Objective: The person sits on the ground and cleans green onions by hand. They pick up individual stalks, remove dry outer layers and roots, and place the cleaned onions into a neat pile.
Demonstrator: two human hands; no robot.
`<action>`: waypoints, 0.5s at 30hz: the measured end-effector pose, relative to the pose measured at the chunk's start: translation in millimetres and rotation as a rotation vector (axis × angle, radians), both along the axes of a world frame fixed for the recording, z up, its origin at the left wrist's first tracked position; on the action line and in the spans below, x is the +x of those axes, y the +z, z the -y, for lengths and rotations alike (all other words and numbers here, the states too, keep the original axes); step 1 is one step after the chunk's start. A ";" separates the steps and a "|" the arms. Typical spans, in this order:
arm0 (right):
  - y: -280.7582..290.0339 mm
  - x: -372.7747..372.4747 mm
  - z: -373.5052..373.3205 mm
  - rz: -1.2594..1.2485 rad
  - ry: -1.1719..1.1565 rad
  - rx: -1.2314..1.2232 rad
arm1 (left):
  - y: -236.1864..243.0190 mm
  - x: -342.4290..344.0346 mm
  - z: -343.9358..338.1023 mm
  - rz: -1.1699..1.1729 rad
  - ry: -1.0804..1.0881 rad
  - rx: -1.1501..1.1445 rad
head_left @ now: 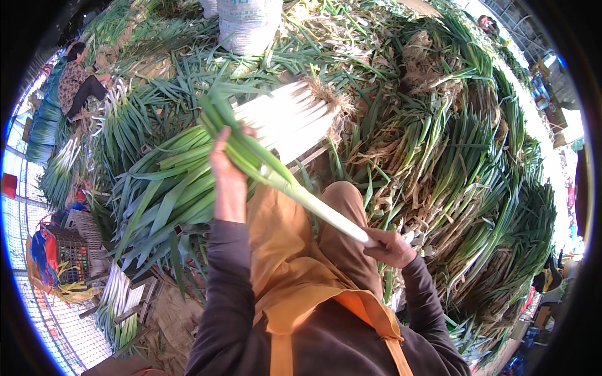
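Clearly, we see one long, slender leek with a white shank and green leaves (323, 210) slanting across the centre, its leafy end toward 10 o'clock and its pale end toward 4 o'clock. Our left grip (229, 166) is closed around the green leaves; our right grip (393, 249) is clasped about the white end, hiding its tip from us. Just beyond, at 12 o'clock, lies a thick bundle of white-stemmed leeks with brown, stringy roots (285, 119), partly behind the held one. At 3 o'clock we have a broad heap of green leeks with dry, tan leaves (464, 182). A white woven sack (248, 31) stands between 11 and 12 o'clock, and another person (76, 84) sits at 10 o'clock.
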State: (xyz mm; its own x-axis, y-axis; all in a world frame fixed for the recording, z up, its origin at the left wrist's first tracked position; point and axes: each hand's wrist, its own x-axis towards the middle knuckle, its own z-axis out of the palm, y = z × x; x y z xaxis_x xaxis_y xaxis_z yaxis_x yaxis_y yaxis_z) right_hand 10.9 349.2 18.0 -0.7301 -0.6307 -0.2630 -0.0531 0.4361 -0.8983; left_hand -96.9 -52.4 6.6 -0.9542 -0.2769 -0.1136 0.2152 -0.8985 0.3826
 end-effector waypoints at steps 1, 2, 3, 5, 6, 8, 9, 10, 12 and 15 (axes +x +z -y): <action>3.1 -7.6 2.8 -0.035 -0.016 0.057 | 7.0 4.3 23.0 -0.055 0.050 -0.035; 7.1 -17.1 5.5 -0.181 0.045 0.014 | 17.2 8.2 54.8 -0.163 0.103 -0.113; 9.6 -28.6 10.8 -0.315 0.066 -0.011 | 26.6 14.5 89.3 -0.209 0.203 -0.210; 10.9 -54.2 26.9 -0.675 0.129 0.041 | 48.6 31.2 175.5 -0.248 0.134 -0.062; 7.3 -66.5 40.2 -0.784 0.067 0.114 | 57.0 44.8 221.2 -0.222 0.180 -0.162; 0.0 -90.7 65.6 -0.946 -0.013 0.149 | 65.9 79.4 308.4 -0.129 0.389 -0.255; -5.3 -104.0 80.6 -1.026 -0.058 0.182 | 68.2 104.1 347.7 -0.085 0.478 -0.318; -9.7 -114.3 92.8 -1.082 -0.073 0.180 | 66.6 129.0 381.1 0.121 0.610 -0.303; -20.1 -131.3 117.0 -1.138 -0.076 0.194 | 47.1 193.0 422.6 0.372 0.679 -0.576; -36.9 -154.6 146.2 -1.157 -0.062 0.144 | 19.9 286.2 436.0 1.003 0.609 -1.598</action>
State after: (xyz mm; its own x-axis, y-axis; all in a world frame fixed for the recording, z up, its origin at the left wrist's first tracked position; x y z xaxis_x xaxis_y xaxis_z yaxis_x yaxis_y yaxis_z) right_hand -143.7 203.0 -18.9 -0.6098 -0.6038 0.5134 -0.7827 0.5606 -0.2704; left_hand 189.4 -488.4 26.4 -0.4743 -0.8608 0.1843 -0.4602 0.4209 0.7817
